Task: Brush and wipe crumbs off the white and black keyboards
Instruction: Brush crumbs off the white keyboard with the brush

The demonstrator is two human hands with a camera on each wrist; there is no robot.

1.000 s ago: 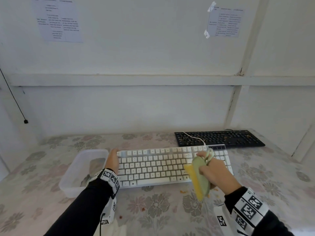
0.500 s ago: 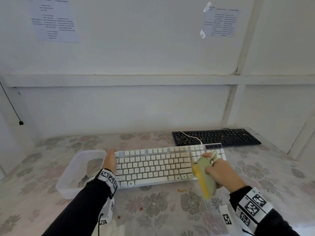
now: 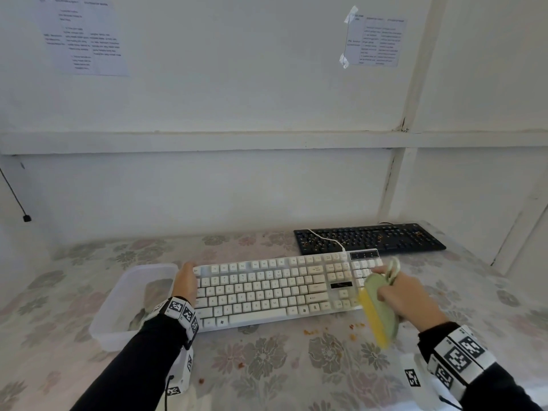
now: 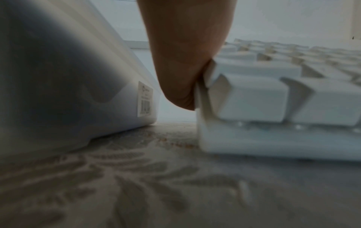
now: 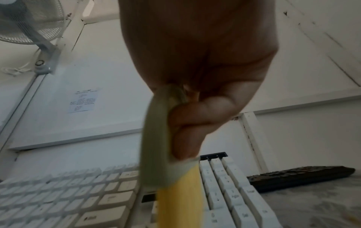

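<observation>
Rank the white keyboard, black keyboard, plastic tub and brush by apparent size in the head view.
1. white keyboard
2. black keyboard, though farther away, so true size is unsure
3. plastic tub, partly hidden by the left arm
4. brush

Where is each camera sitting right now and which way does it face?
Head: worn high, looking forward and down at the white keyboard, black keyboard, plastic tub; both forearms show.
Left wrist: low by the table, facing the left hand on the keyboard's left end.
Right wrist: below the right hand gripping the brush, looking up and forward.
All share the white keyboard.
</observation>
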